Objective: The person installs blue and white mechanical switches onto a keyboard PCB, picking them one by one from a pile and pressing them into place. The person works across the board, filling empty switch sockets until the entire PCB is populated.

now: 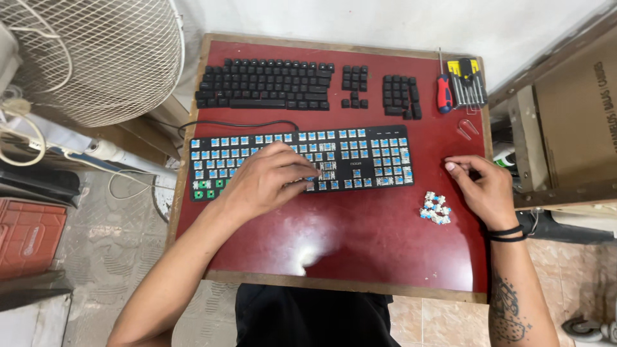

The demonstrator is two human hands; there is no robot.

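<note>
Red table (360, 257) | stripped keyboard (360, 157), blue switches exposed, centre | left hand (267, 180) curled on its lower rows, fingertips pinching a switch | right hand (485, 186) loosely closed, content unclear, beside loose switches (436, 207) | keycaps (267, 83) laid out in order behind | screwdrivers (463, 83) far right corner.

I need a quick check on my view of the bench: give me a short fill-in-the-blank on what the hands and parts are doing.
1. The left hand rests on the stripped keyboard, whose exposed switches are ____ in colour.
2. The removed black keycaps lie laid out ____ the keyboard, at the table's far side.
3. The loose switches lie nearest the ____ hand.

Missing words: blue; beyond; right
</note>
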